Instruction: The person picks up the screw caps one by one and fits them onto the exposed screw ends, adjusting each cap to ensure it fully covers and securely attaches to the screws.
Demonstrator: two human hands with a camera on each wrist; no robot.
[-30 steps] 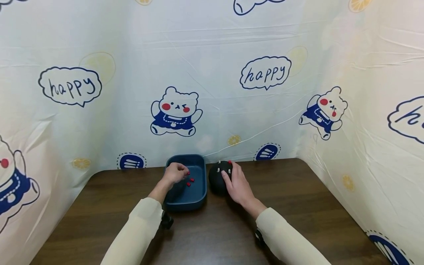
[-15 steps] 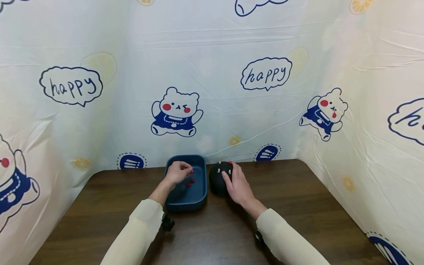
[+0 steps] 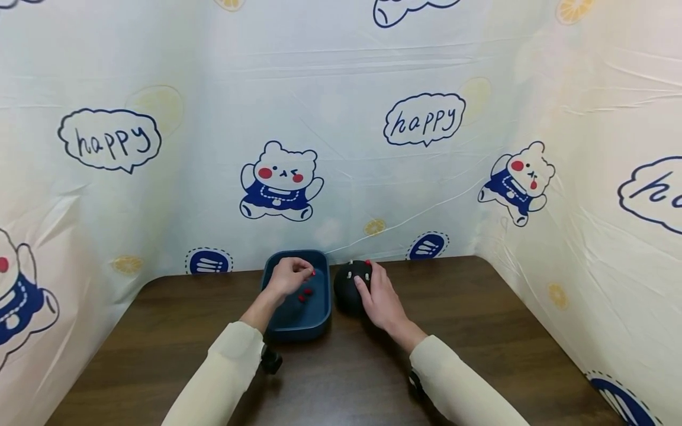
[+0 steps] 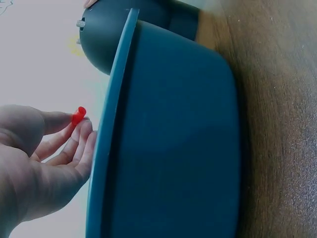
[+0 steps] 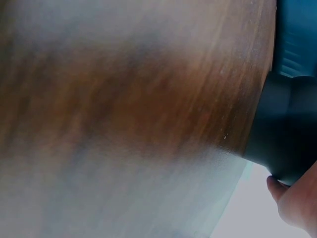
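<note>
My left hand (image 3: 288,277) pinches a small red tube-like cap (image 4: 79,115) between thumb and fingertips, above the blue bin (image 3: 299,335). Inside the bin lie a few more small red caps (image 3: 308,291). To the right of the bin stands a rounded black object (image 3: 347,299), with short metal threaded studs (image 4: 80,23) poking out of its top. Its right side is gripped by my right hand (image 3: 383,302), with the thumb toward the studs. One red cap (image 3: 368,261) shows at the top of the black object, beside the right fingers.
Brown wooden table (image 3: 341,384) carries everything. Behind it hangs a pale printed curtain (image 3: 346,195) that also runs along both sides. A dark wrist device (image 3: 270,360) hangs under the left sleeve, low over the table near the bin's front.
My left hand has risen slightly and shifted right over the bin, toward the black object, still pinching the red cap. My right hand keeps the same grip.
</note>
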